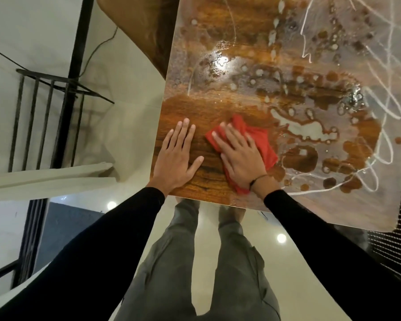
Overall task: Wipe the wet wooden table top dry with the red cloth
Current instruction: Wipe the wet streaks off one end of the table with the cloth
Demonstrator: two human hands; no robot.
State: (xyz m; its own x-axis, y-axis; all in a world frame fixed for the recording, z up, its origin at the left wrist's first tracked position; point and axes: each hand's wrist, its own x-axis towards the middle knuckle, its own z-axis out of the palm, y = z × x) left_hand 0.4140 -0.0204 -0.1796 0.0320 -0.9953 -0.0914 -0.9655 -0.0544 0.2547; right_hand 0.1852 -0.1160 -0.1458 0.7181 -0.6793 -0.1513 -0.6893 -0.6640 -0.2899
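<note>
Black sleeves point(333, 239) run up from the bottom corners, above grey trousers point(195, 262) and a pale glossy floor point(292, 286), toward the near edge of the wooden surface point(218, 31). Both hands lie on that surface close to its near left corner.

Left hand point(175, 156) is flat and palm-down on bare wood, fingers together and pointing away from the near edge, thumb spread to the right. It holds nothing and lies just beside the cloth without touching it.

Right hand point(240, 154) is spread flat, palm-down, pressed on top of the red cloth point(262, 142), fingers slightly fanned and pointing toward the far left. A thin dark band point(256, 180) circles its wrist. The cloth is crumpled beneath the palm, with folds showing beyond the fingertips, out to the right of the hand, and under the wrist near the front edge.

Around the hands, the wood by the near left corner looks dark, even and free of puddles. Farther in and to the right, the surface carries pooled water, beads and shiny patches, with a bright lamp reflection toward the far left side. Whitish looping streaks point(380, 107) cover the right portion.

Off the left edge stand black metal railings point(44, 117) against a pale wall.
</note>
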